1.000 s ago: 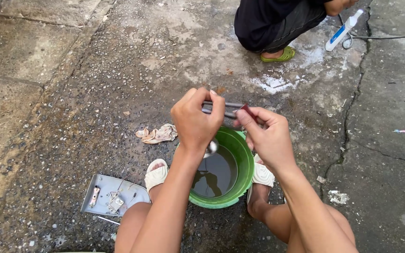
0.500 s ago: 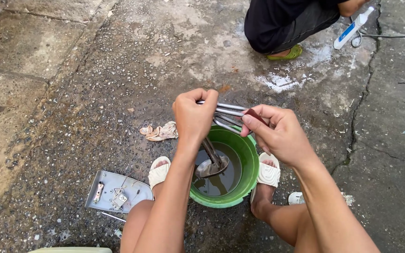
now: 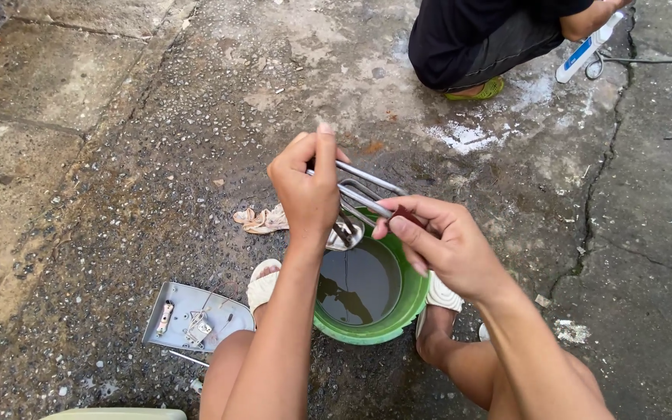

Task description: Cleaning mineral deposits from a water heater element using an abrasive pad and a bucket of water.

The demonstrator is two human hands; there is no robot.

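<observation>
Metal bent-tube part [image 3: 367,193] over green bucket [image 3: 398,311], left hand [image 3: 309,194] and right hand [image 3: 437,241] both clamped on it

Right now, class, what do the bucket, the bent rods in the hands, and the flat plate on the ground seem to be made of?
Bucket: likely plastic, a smooth, evenly green rim.
Rods: probably metal, thin, silvery, with bright glints; both the left hand and right hand hold them.
Plate: seemingly sheet metal, dull pale grey, thin, with small fittings on it.

Grey metal plate [image 3: 196,315], crumpled rag [image 3: 262,219]
</observation>
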